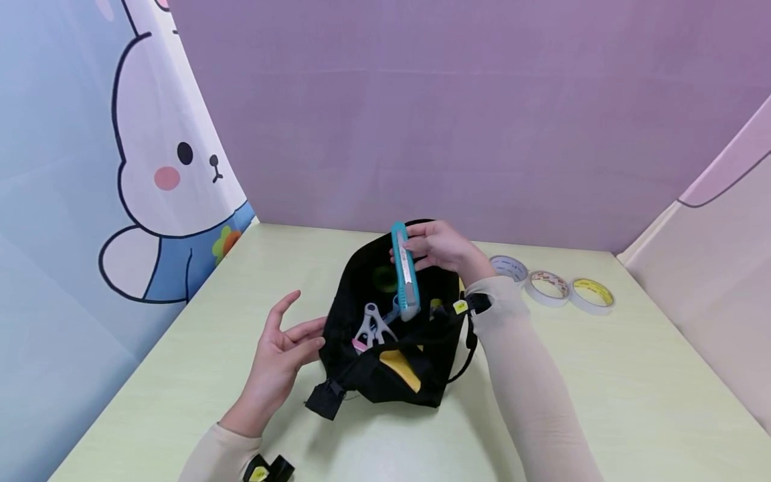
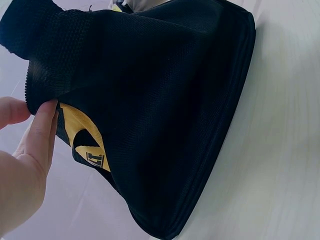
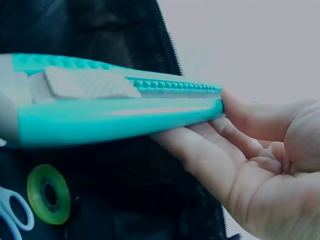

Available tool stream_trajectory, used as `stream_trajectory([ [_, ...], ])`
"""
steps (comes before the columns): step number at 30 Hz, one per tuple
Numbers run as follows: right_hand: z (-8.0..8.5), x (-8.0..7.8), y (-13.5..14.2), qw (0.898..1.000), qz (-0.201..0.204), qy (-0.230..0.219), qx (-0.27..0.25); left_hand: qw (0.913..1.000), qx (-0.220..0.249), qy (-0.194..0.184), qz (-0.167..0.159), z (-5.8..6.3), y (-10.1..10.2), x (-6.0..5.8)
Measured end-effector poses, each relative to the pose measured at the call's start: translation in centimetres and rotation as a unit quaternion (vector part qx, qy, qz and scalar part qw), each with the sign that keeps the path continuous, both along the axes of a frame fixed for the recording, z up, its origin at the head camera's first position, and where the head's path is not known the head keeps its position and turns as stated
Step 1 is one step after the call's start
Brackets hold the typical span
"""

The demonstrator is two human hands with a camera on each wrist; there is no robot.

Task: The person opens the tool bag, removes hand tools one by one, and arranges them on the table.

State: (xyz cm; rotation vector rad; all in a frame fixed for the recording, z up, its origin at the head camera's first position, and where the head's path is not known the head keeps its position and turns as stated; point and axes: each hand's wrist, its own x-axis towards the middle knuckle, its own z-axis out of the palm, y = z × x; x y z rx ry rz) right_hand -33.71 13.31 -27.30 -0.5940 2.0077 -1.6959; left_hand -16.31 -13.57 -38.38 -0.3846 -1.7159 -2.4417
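A teal utility knife (image 1: pixel 405 273) with a grey slider stands over the mouth of a black tool bag (image 1: pixel 388 388). My right hand (image 1: pixel 442 244) pinches its far end between thumb and fingers, the blade-tip end pointing down into the bag. At the bag's left side, my left hand (image 1: pixel 274 365) pinches the rim with its fingertips, one finger raised away. In the left wrist view the bag's zip edge (image 2: pixel 30 92) lies right between those fingertips. Inside the bag are a white-and-grey spring clamp (image 1: pixel 372 326) and a green tape roll (image 3: pixel 48 195).
To the right of the bag, three tape rolls lie in a row: one whitish (image 1: pixel 508 268), one with a reddish inner ring (image 1: pixel 547 289), one with a yellow inner ring (image 1: pixel 592 296). A purple cloth wall (image 1: pixel 458 134) rises behind the pale table (image 1: pixel 638 395).
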Motion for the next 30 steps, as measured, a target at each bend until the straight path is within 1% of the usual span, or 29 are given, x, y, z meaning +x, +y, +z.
stream_trajectory([
  [10, 1.9, 0.6, 1.9, 0.998, -0.023, 0.004, -0.063, 1.0000, 0.005, 0.005, -0.007, 0.0, -0.2, 0.1],
  [17, 2.7, 1.1, 3.9, 0.994, -0.046, 0.002, -0.099, 1.0000, 0.002, 0.001, -0.005, 0.0, -0.4, 0.2],
  [22, 3.0, 1.3, 5.6, 0.989, -0.064, -0.007, -0.134, 1.0000, 0.000, -0.002, -0.004, 0.0, -0.5, 0.2],
  [25, 3.1, 1.5, 6.6, 0.986, -0.062, -0.004, -0.157, 1.0000, -0.002, -0.003, -0.004, 0.0, -0.5, 0.2],
  [30, 3.1, 1.9, 8.9, 0.977, -0.068, -0.001, -0.203, 1.0000, -0.003, -0.003, -0.004, 0.0, -0.5, 0.2],
])
